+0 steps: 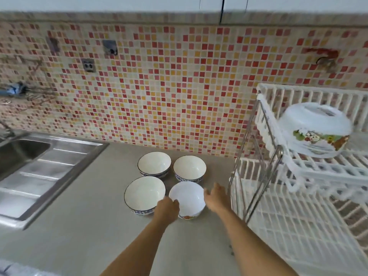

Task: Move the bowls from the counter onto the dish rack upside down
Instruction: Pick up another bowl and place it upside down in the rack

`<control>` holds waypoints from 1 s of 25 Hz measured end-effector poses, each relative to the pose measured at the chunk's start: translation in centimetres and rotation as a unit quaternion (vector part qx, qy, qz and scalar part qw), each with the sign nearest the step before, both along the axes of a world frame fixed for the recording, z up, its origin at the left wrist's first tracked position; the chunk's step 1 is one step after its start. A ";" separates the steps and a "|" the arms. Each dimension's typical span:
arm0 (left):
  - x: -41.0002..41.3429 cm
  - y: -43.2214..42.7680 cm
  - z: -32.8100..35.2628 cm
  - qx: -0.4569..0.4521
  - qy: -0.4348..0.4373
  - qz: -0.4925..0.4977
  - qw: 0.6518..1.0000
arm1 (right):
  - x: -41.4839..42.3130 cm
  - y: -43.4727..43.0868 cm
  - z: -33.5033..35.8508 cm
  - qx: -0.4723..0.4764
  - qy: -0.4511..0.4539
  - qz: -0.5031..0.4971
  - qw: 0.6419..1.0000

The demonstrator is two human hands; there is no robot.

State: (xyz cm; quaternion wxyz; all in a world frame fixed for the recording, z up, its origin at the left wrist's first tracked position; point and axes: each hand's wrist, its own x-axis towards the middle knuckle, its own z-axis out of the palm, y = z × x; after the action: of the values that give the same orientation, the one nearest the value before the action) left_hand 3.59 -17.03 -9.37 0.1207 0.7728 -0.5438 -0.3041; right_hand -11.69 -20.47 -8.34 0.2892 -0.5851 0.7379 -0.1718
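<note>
Four bowls stand upright on the grey counter [79, 226]. Three are cream with dark rims and blue patterns: back left [154, 163], back right [189, 167] and front left [144, 193]. The front right one is a white bowl [189, 198] with a picture on its side. My left hand [168, 209] curls over that bowl's left rim. My right hand [216, 199] has its fingers apart at the right rim. The bowl rests on the counter. Another white pictured bowl [314, 130] lies upside down on the upper tier of the white dish rack [318, 170].
The rack's metal frame [258, 188] stands right beside my right hand, with a lower white tier [298, 232] underneath. A steel sink and drainboard [39, 166] fill the left side. The mosaic tile wall [159, 86] backs the counter.
</note>
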 end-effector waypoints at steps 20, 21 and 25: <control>-0.6 1.2 2.0 -0.118 0.104 0.124 0.980 | -0.4 1.7 0.1 0.055 -0.177 -0.016 0.983; -0.2 2.0 3.0 -0.157 0.117 0.120 0.973 | -0.2 2.5 1.4 0.053 -0.191 -0.029 0.980; 1.3 5.4 7.2 -0.263 0.263 0.096 0.923 | 0.6 4.6 5.5 0.018 -0.315 -0.063 0.947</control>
State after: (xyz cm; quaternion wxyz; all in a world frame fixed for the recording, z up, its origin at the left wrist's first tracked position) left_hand 4.89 -11.58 -2.14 0.4864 0.6542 -0.4763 -0.3296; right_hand -11.06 -15.86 -2.87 0.5062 -0.4482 0.6472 -0.3522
